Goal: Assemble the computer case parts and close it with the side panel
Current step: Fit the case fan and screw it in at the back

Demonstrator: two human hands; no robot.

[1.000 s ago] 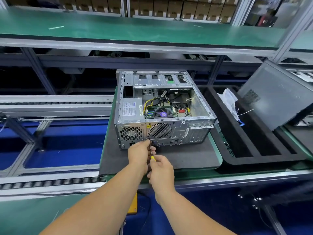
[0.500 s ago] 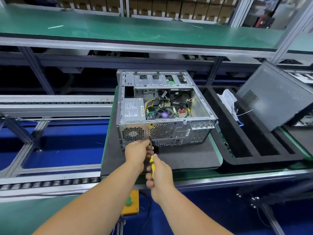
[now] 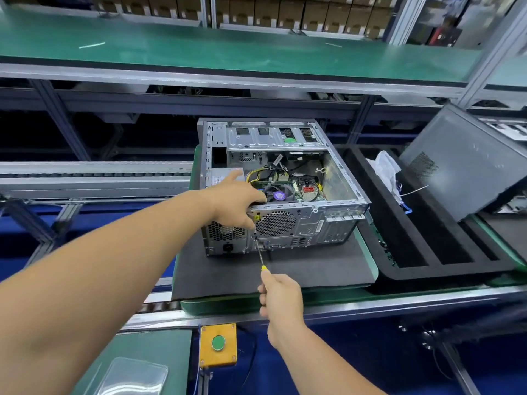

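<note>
Honestly nothing here is legible. The power supply label inside the computer case has print on it, but it's too blurry and partly under the left hand. The yellow sticker on the near panel is unreadable too.

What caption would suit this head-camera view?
Left hand steadies the open case while the right hand holds a screwdriver to its rear.
</note>
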